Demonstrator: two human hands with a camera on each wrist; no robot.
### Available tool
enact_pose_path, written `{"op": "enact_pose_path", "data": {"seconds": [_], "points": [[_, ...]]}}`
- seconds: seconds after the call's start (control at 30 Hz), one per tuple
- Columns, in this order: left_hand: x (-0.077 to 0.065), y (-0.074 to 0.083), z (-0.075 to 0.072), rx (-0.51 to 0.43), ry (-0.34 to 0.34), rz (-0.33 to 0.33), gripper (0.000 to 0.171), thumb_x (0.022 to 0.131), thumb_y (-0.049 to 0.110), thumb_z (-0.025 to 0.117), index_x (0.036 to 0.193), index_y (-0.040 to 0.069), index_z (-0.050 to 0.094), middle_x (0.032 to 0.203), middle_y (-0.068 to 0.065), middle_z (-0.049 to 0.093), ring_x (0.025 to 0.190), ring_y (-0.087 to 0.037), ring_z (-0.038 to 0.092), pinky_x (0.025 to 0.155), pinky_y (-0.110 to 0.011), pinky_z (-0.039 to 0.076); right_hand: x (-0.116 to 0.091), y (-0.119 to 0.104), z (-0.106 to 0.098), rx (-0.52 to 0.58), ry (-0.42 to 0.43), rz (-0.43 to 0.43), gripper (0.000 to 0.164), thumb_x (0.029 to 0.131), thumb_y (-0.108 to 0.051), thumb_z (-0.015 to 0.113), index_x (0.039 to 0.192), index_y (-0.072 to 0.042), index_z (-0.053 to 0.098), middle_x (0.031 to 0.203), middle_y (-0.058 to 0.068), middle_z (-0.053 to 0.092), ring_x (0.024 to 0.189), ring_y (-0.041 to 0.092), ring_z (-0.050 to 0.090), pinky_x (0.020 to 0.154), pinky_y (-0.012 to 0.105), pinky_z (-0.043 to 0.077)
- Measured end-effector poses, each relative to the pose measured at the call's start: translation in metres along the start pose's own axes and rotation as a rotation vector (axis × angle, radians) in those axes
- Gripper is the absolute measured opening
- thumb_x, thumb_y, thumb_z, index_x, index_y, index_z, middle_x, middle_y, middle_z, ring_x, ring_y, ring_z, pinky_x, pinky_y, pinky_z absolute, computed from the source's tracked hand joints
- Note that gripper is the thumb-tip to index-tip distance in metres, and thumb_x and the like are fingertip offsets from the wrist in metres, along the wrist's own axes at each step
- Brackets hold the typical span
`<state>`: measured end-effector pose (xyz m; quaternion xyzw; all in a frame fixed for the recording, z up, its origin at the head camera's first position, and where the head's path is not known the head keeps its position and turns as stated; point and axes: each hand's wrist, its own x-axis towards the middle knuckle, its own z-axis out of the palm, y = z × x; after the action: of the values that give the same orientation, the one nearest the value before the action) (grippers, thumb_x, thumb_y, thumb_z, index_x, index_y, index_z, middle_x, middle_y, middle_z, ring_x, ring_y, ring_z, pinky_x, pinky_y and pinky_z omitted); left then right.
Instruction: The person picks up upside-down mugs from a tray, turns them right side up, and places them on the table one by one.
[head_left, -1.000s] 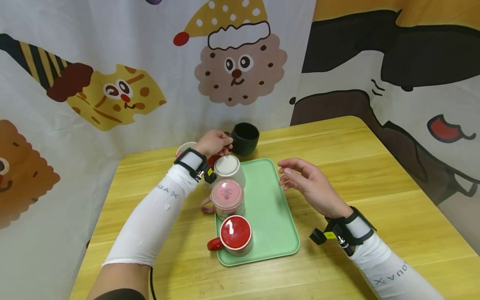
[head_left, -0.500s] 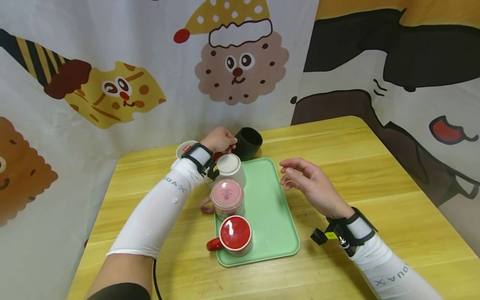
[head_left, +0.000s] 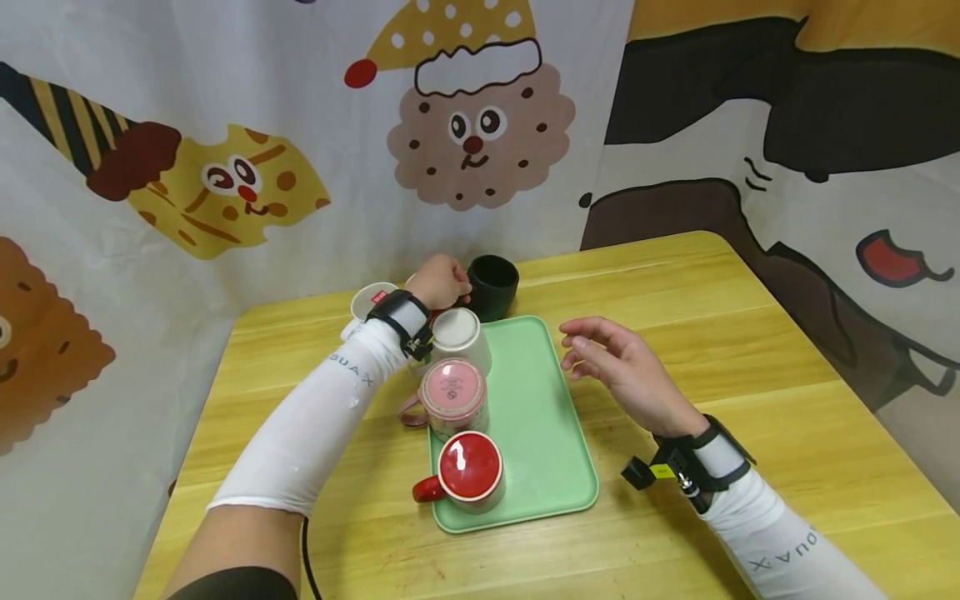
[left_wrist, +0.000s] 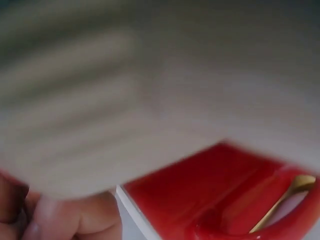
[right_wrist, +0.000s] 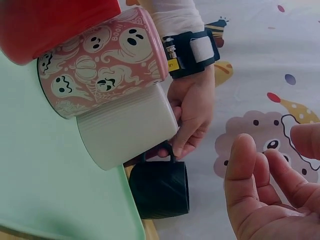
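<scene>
In the head view my left hand [head_left: 441,282] pinches the handle of a black mug [head_left: 492,287] just beyond the far edge of a green tray [head_left: 536,417]. The mug stands mouth up; its handle [right_wrist: 159,150] shows between thumb and fingers in the right wrist view. Upside down along the tray's left side are a white mug [head_left: 457,333], a pink ghost-patterned mug [head_left: 453,396] and a red mug [head_left: 471,468]. A blurred pale surface covers most of the left wrist view. My right hand [head_left: 622,371] hovers right of the tray, fingers loosely bent, holding nothing.
At the table's back left stands a white cup [head_left: 370,302] with a red label, partly behind my left wrist. Another red mug [left_wrist: 185,195] shows beneath the left hand. A patterned curtain [head_left: 315,125] hangs right behind the wooden table [head_left: 712,333].
My left hand has brought the black mug slightly nearer the tray; it leaned at half a second ago and is more upright now. The right hand has barely moved.
</scene>
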<state>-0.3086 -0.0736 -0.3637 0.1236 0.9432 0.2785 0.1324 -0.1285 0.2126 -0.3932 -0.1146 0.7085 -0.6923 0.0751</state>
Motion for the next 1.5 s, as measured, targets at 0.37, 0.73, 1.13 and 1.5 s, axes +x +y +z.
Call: {"op": "enact_pose_path", "data": {"seconds": [0.37,0.73,1.13,1.5], "points": [[-0.004,0.002,-0.003,0.102,0.004,0.029,0.011,0.099,0.010,0.073,0.105,0.003,0.077,0.111,-0.013,0.073,0.107,-0.031,0.065,0.097,-0.040,0.052,0.003,0.005,-0.010,-0.244,0.037,-0.045,0.035,0.112,-0.025,0.059,0.141,-0.006,0.059,0.128,0.013,0.061,0.105,0.039,0.066,0.086,0.034,0.059],[-0.029,0.001,-0.014,-0.008,0.084,0.115,0.018,0.104,0.014,0.070,0.115,0.000,0.072,0.109,-0.015,0.072,0.101,-0.030,0.066,0.091,-0.041,0.054,0.006,0.020,-0.020,-0.717,0.002,-0.209,0.046,0.109,-0.022,0.064,0.151,-0.005,0.054,0.145,0.017,0.056,0.124,0.035,0.059,0.098,0.055,0.051],[-0.092,-0.011,-0.026,-0.151,0.205,0.118,0.030,0.106,0.028,0.067,0.123,0.003,0.067,0.121,-0.015,0.068,0.106,-0.032,0.063,0.086,-0.046,0.056,0.007,0.030,-0.032,-1.034,-0.043,-0.215,0.062,0.106,-0.031,0.069,0.158,-0.005,0.047,0.165,0.024,0.035,0.153,0.050,0.028,0.118,0.073,0.023],[-0.138,-0.049,-0.001,-0.064,0.137,0.143,0.034,0.106,0.019,0.068,0.130,-0.004,0.068,0.124,-0.018,0.071,0.104,-0.032,0.067,0.090,-0.048,0.055,0.005,0.039,-0.038,-1.098,-0.081,-0.193,0.067,0.104,-0.036,0.072,0.159,-0.007,0.046,0.169,0.026,0.028,0.155,0.053,0.019,0.114,0.080,0.019]]}}
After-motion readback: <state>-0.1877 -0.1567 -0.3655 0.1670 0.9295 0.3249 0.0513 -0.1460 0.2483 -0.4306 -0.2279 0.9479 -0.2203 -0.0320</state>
